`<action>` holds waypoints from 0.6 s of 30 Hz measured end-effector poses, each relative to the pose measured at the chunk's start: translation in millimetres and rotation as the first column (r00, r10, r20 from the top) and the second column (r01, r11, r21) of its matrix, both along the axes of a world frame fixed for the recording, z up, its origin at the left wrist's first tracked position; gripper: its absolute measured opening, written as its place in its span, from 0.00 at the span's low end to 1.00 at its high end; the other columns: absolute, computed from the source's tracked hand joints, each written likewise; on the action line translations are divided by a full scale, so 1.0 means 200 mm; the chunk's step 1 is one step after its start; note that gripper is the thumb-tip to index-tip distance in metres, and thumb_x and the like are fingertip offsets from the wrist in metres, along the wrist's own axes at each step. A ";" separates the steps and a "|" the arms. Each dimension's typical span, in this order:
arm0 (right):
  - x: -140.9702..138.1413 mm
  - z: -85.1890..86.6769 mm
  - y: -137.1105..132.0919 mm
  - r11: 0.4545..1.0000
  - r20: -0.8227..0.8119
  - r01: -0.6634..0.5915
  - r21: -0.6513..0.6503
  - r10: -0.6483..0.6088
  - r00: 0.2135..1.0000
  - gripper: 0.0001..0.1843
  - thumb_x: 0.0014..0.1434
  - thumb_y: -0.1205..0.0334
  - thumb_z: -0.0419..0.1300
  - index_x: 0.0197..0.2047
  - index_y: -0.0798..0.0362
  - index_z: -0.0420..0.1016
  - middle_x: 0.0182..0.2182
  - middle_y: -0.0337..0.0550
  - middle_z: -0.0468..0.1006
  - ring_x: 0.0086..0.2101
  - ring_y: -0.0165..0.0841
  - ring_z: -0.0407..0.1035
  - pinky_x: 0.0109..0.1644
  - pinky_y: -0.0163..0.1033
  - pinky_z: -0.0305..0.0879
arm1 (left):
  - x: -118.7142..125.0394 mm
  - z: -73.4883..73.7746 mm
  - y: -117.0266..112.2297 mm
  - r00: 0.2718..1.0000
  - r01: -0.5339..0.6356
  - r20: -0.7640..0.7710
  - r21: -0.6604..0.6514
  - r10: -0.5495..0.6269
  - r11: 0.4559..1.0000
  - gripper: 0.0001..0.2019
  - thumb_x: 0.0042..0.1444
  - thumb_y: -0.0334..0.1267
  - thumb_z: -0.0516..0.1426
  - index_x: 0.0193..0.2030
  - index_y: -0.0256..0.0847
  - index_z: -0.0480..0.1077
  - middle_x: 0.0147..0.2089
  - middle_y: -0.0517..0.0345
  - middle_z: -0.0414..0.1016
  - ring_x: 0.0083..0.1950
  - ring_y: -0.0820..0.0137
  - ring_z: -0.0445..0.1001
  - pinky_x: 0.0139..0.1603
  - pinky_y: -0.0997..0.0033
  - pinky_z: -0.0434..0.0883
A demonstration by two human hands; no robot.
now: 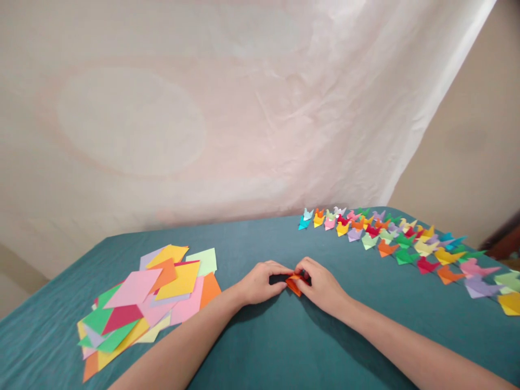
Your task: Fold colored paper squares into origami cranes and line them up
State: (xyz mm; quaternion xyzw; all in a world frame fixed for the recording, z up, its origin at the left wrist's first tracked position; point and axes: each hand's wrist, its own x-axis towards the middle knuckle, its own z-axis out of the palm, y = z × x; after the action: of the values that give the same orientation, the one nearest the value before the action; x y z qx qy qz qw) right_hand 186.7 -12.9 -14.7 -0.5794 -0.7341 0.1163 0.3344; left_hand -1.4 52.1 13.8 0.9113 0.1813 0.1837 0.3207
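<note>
Right hand [320,283] and left hand [260,283] meet at a small orange paper [294,285]

The right hand pinches the folded orange paper between thumb and forefinger, its other fingers curled in behind. The left hand comes in from the opposite side, forefinger reaching the paper's upper edge and thumb lying beside its left edge, with a dark gap between the two. The piece is small and partly covered by fingers, so I cannot tell whether the left hand truly grips it or only steadies it.

The paper is near the middle of the bench [260,246], which is covered in a dark teal cloth, and both forearms reach in from the near edge.

To the left lies a loose, overlapping pile of coloured sheets [138,287]. A pink sheet and a crimson sheet [122,319] are on top, green and yellow ones show among them, a pale green sheet [205,261] sticks out at the far side, and an orange sheet [210,292] sits at the right edge.

To the right, well apart from the hands, folded paper birds [388,248] in many colours stand in slanting rows, running from a turquoise bird [304,223] at the far side to a yellow bird [510,304] by the right border. Behind the bench hangs a pale, creased cloth [244,119].
</note>
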 end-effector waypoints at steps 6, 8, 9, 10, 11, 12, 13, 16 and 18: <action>0.01 -0.01 0.01 1.000 -0.086 -0.020 -0.007 0.020 0.996 0.04 0.57 0.63 0.54 0.32 0.52 0.69 0.29 0.38 0.70 0.30 0.30 0.66 0.34 0.35 0.62 | 0.00 -0.01 0.02 1.000 -0.011 -0.003 -0.040 0.011 0.999 0.15 0.58 0.31 0.50 0.50 0.41 0.72 0.48 0.55 0.75 0.49 0.70 0.72 0.52 0.71 0.66; 0.01 -0.01 0.00 1.000 -0.087 -0.017 -0.001 0.017 0.996 0.05 0.57 0.63 0.54 0.32 0.53 0.70 0.28 0.38 0.70 0.29 0.30 0.66 0.34 0.35 0.62 | 0.01 -0.01 0.02 0.999 -0.048 -0.009 -0.053 0.048 0.997 0.13 0.60 0.33 0.50 0.48 0.41 0.73 0.46 0.55 0.76 0.47 0.70 0.72 0.51 0.72 0.67; 0.01 -0.01 0.00 1.000 -0.085 -0.014 0.002 0.014 0.996 0.05 0.57 0.63 0.54 0.32 0.53 0.70 0.28 0.38 0.71 0.29 0.30 0.66 0.34 0.35 0.62 | 0.01 -0.02 0.02 0.998 -0.065 -0.013 -0.056 0.065 0.996 0.13 0.60 0.34 0.50 0.47 0.41 0.73 0.46 0.55 0.76 0.46 0.70 0.73 0.50 0.71 0.67; 0.01 0.00 0.00 1.000 -0.083 -0.011 0.004 0.012 0.997 0.05 0.57 0.63 0.54 0.32 0.53 0.70 0.28 0.38 0.71 0.29 0.30 0.66 0.34 0.35 0.62 | 0.01 -0.02 0.02 0.997 -0.081 -0.017 -0.058 0.080 0.995 0.12 0.60 0.35 0.51 0.46 0.41 0.73 0.45 0.55 0.77 0.46 0.70 0.73 0.50 0.71 0.67; 0.01 0.00 0.00 1.000 -0.081 -0.008 0.005 0.008 0.997 0.05 0.57 0.63 0.54 0.32 0.53 0.70 0.28 0.38 0.71 0.29 0.30 0.66 0.33 0.35 0.62 | 0.02 -0.02 0.02 0.996 -0.093 -0.018 -0.058 0.092 0.994 0.12 0.60 0.36 0.51 0.45 0.41 0.74 0.45 0.55 0.77 0.46 0.69 0.73 0.50 0.71 0.67; 0.01 0.00 0.00 1.000 -0.079 -0.006 0.007 0.006 0.997 0.05 0.57 0.63 0.55 0.32 0.53 0.70 0.28 0.38 0.71 0.29 0.30 0.66 0.33 0.35 0.62 | 0.02 -0.02 0.01 0.995 -0.101 -0.018 -0.059 0.100 0.993 0.12 0.60 0.37 0.51 0.45 0.41 0.74 0.44 0.55 0.77 0.45 0.69 0.73 0.50 0.70 0.67; 0.01 -0.01 0.00 1.000 -0.077 -0.003 0.008 0.004 0.997 0.05 0.57 0.63 0.55 0.31 0.53 0.70 0.28 0.38 0.71 0.29 0.30 0.66 0.33 0.35 0.62 | 0.02 -0.02 0.01 0.994 -0.105 -0.016 -0.061 0.104 0.993 0.12 0.60 0.37 0.51 0.45 0.41 0.74 0.44 0.55 0.77 0.45 0.69 0.73 0.50 0.70 0.67; 0.01 -0.01 0.00 1.000 -0.072 0.003 0.005 -0.002 0.997 0.05 0.57 0.63 0.55 0.32 0.52 0.71 0.28 0.38 0.71 0.29 0.30 0.66 0.33 0.35 0.62 | 0.02 -0.03 0.02 0.994 -0.106 -0.006 -0.068 0.106 0.992 0.12 0.60 0.38 0.52 0.45 0.41 0.74 0.44 0.55 0.77 0.45 0.69 0.73 0.50 0.71 0.67; 0.01 -0.01 0.01 1.000 -0.072 0.009 -0.001 -0.009 0.997 0.05 0.57 0.63 0.55 0.32 0.52 0.71 0.28 0.38 0.71 0.29 0.30 0.66 0.33 0.35 0.62 | 0.02 -0.04 0.02 0.993 -0.115 -0.002 -0.072 0.115 0.991 0.11 0.60 0.38 0.52 0.45 0.41 0.74 0.43 0.56 0.77 0.44 0.69 0.73 0.49 0.71 0.67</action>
State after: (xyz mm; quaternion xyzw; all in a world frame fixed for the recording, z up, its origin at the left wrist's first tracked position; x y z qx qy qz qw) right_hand 188.5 -11.8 -16.0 -0.5782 -0.7190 0.1358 0.3609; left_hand 3.0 55.3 6.8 0.8872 0.2395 0.1961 0.3422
